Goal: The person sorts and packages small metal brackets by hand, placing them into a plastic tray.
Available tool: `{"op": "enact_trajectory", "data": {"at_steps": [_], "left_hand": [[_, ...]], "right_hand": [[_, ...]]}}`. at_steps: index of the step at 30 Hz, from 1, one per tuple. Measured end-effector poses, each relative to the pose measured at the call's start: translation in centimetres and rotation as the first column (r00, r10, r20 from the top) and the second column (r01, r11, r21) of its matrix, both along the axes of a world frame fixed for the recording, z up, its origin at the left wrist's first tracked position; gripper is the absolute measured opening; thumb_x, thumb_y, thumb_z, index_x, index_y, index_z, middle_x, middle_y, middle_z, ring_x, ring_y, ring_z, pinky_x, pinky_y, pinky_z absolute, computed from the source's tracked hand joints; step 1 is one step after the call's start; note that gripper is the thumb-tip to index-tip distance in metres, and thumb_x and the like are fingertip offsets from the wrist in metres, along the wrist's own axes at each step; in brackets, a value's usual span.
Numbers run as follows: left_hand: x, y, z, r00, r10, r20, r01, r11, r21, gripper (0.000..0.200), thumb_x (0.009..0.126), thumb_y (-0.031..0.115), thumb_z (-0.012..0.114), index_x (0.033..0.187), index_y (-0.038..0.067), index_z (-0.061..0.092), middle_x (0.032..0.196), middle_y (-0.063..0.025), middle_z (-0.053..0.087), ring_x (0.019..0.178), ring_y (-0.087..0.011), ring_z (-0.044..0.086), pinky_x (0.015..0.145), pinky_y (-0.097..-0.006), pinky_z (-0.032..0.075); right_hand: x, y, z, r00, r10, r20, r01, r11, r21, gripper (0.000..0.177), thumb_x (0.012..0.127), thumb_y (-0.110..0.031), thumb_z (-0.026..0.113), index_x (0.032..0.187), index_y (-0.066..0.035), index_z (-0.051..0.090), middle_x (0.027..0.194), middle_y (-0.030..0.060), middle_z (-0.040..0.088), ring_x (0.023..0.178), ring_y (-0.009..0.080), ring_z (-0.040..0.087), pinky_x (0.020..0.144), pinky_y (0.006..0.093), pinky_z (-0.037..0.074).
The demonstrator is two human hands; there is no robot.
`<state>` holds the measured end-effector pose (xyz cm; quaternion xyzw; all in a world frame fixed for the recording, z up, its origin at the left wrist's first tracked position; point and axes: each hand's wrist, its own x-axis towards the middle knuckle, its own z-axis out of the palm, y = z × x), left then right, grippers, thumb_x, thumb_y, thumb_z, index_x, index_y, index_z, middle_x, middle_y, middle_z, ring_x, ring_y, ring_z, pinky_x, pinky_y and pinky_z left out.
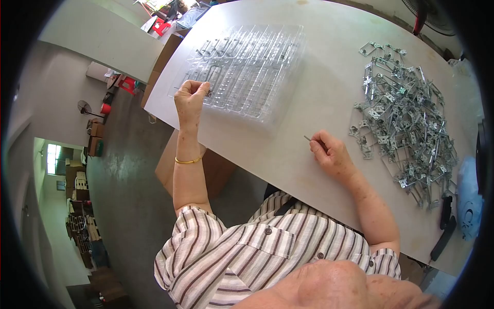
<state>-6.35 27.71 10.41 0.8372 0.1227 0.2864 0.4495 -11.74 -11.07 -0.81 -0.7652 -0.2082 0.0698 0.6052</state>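
Note:
My left hand [191, 98], with a gold bracelet on its wrist, is closed over the near left corner of a clear plastic compartment tray [257, 67] and pinches a small metal part there. My right hand [329, 152] rests on the white table [319, 92] to the right of the tray. Its fingers pinch a thin metal piece [307, 137] whose tip sticks out to the left. A big pile of bent metal clips [404, 118] lies on the table just right of that hand.
A black tool [445, 226] and a blue object [469, 201] lie at the table's right edge. Cardboard boxes [167, 51] stand beside and under the table on the left. A fan [429, 13] stands at the far right. The grey floor drops away to the left.

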Motion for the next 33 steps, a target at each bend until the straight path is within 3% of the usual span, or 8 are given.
{"op": "enact_trajectory", "data": {"at_steps": [8, 20, 33], "left_hand": [[1.5, 1.3, -0.6, 0.979, 0.024, -0.205, 0.005, 0.99, 0.139, 0.016, 0.087, 0.013, 0.08, 0.086, -0.002, 0.074, 0.076, -0.004, 0.07, 0.069, -0.0088, 0.06, 0.063, -0.0246, 0.047], [1.8, -0.7, -0.1, 0.937, 0.149, -0.316, 0.001, 0.904, 0.428, 0.03, 0.084, 0.028, 0.077, 0.083, -0.002, 0.075, 0.07, -0.0104, 0.072, 0.066, -0.0192, 0.068, 0.068, -0.0352, 0.054], [1.7, -0.9, -0.6, 0.952, 0.218, -0.216, -0.047, 0.798, 0.601, 0.028, 0.091, 0.028, 0.072, 0.087, 0.0, 0.076, 0.077, -0.0187, 0.074, 0.075, -0.0357, 0.074, 0.074, -0.0432, 0.057]], "right_hand": [[0.0, -0.1, 0.4, 1.0, 0.007, -0.025, -0.007, 1.0, 0.0, 0.008, 0.098, -0.008, 0.067, 0.099, -0.002, 0.063, 0.075, 0.0122, 0.066, 0.065, 0.0221, 0.064, 0.062, 0.035, 0.05], [0.2, -0.4, -0.2, 1.0, 0.007, 0.006, -0.007, 1.0, 0.009, 0.008, 0.097, -0.009, 0.067, 0.098, -0.002, 0.063, 0.074, 0.0113, 0.065, 0.065, 0.0229, 0.064, 0.061, 0.0358, 0.05], [0.2, -0.7, -0.1, 1.0, 0.02, -0.006, -0.02, 1.0, -0.014, 0.009, 0.098, -0.011, 0.067, 0.1, -0.002, 0.064, 0.076, 0.0129, 0.066, 0.067, 0.0245, 0.064, 0.062, 0.0366, 0.05]]}}
